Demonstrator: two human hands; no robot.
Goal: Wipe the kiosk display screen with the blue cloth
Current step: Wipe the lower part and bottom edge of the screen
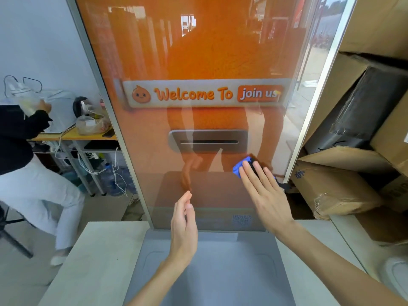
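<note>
The tall kiosk display screen (205, 62) glows orange and shows a "Welcome To join us" banner. My right hand (263, 193) presses flat, fingers straight, on the blue cloth (240, 166) against the lower right of the glass. Only the cloth's upper left edge peeks out past my fingertips. My left hand (184, 226) hovers edge-on with straight fingers in front of the screen's lower middle, holding nothing; its fingertips are close to the glass.
Stacked cardboard boxes (357, 133) crowd the right side of the kiosk. On the left, a person in a black top and white trousers (26, 164) stands at a cluttered table (72, 135). The kiosk's grey base (212, 272) lies below my arms.
</note>
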